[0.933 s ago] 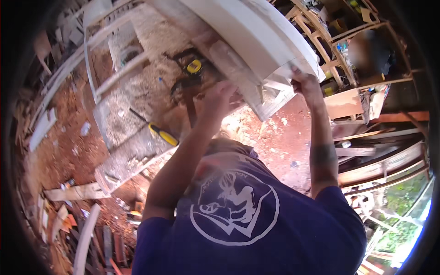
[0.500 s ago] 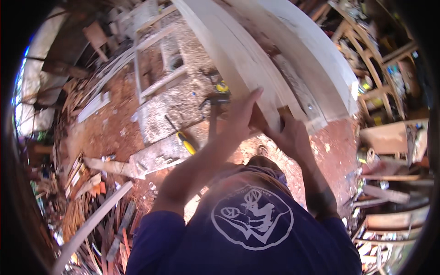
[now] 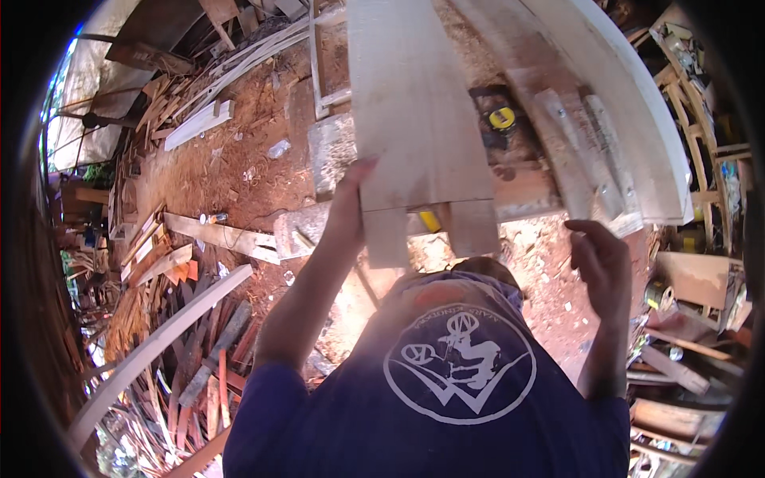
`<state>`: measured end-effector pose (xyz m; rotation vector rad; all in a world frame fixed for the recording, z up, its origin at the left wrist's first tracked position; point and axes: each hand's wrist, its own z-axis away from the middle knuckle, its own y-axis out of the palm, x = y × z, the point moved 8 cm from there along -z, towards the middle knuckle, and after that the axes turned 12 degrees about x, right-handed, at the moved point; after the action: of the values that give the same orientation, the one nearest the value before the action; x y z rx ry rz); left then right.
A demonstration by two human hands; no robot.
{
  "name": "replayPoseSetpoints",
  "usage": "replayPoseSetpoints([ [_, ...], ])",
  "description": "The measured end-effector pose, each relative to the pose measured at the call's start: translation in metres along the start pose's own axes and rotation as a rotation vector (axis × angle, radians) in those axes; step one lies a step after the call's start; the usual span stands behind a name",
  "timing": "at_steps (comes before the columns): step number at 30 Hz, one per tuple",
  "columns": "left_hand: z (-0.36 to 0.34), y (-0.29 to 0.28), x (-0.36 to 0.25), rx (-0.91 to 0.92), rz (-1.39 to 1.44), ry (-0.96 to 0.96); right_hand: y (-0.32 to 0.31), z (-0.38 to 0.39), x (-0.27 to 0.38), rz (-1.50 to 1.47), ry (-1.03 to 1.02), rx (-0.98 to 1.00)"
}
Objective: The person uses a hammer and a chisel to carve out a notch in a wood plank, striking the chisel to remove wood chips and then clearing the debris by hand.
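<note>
A wide, pale wooden board (image 3: pixel 422 119) stretches away in front of me. Its near end has a rectangular notch between two tongues, with a dark line across it just behind the notch. My left hand (image 3: pixel 356 187) grips the board's left edge, thumb on top and fingers hidden beneath. To the right of the board and apart from it, my right hand (image 3: pixel 599 259) is raised with loosely bent fingers and nothing in them. A yellow tool handle (image 3: pixel 430 221) shows through the notch. Beyond the board's right edge lies a black and yellow tape measure (image 3: pixel 502 119).
Long planks (image 3: pixel 590 103) lie at the right, with short wood strips (image 3: pixel 567 147) on them. Scrap wood (image 3: pixel 199 366) is heaped at the lower left, crossed by a long pale batten (image 3: pixel 159 354). Wooden frames and shelving (image 3: pixel 689 143) stand at the far right.
The board has swung from a slant to lie nearly straight ahead, its notched end now in plain sight. My right hand has let go and moved right; my left still holds the edge.
</note>
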<state>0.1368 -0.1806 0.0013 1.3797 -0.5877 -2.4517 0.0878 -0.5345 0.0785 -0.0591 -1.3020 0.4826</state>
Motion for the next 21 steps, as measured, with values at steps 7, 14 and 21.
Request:
replayPoseSetpoints([
  [7,0.026,-0.177,-0.008,0.04,-0.035,-0.057,0.121,-0.003,-0.033,-0.013,0.187,-0.157],
  [14,0.017,-0.237,0.004,0.162,0.085,-0.079,0.229,-0.068,-0.014,0.535,-0.089,-0.279],
  [21,0.012,-0.312,-0.012,0.056,-1.149,-0.205,0.284,-0.142,-0.076,0.923,0.047,-0.134],
])
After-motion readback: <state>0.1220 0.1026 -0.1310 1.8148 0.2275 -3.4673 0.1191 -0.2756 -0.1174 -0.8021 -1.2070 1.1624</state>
